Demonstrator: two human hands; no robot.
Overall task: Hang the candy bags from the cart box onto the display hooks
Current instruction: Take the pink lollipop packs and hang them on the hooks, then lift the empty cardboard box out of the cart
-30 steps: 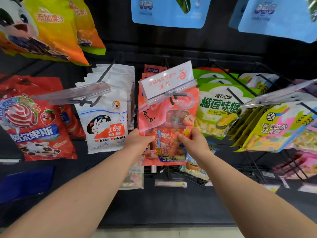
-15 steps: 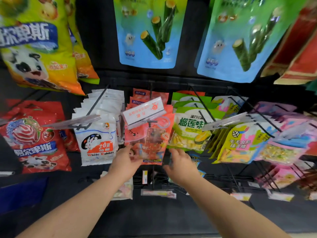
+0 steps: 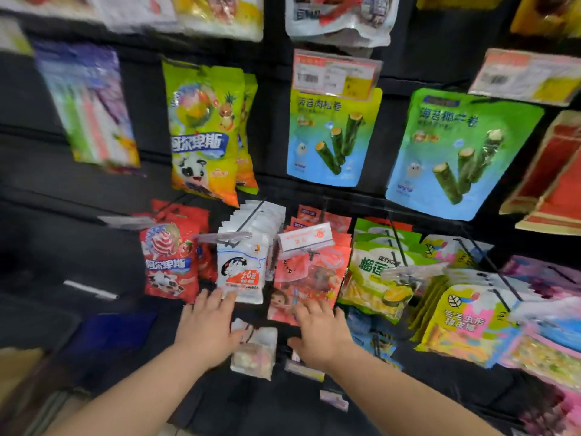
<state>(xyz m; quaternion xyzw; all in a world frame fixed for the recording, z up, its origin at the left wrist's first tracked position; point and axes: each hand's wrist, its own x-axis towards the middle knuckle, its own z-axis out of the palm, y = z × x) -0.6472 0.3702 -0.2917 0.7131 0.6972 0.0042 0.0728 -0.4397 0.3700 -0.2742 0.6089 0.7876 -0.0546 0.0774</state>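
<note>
- Nothing is being held. The left hand [image 3: 207,332] and the right hand [image 3: 322,336] are both spread flat with the fingers loosely straight.
- The pink candy bag [image 3: 309,278] is hung at the front of its hook, right above the right hand's fingertips. It's too blurry to tell if it's actually touched.
- So that bag looks done. The cart box isn't in view, so what's left can't be counted — presumably another bag has to be fetched.
- White bags [image 3: 243,272] are seen just above the left fingertips, with red lollipop bags [image 3: 169,265] further out on that side. Green durian bags [image 3: 374,278] are up beside the right hand, and a pale little packet [image 3: 254,350] is between the two hands.
- The price-tag flap [image 3: 305,240] is parked at the hook tip above the right hand — probably to be dodged for every bag, and the neighbours are packed tight.
</note>
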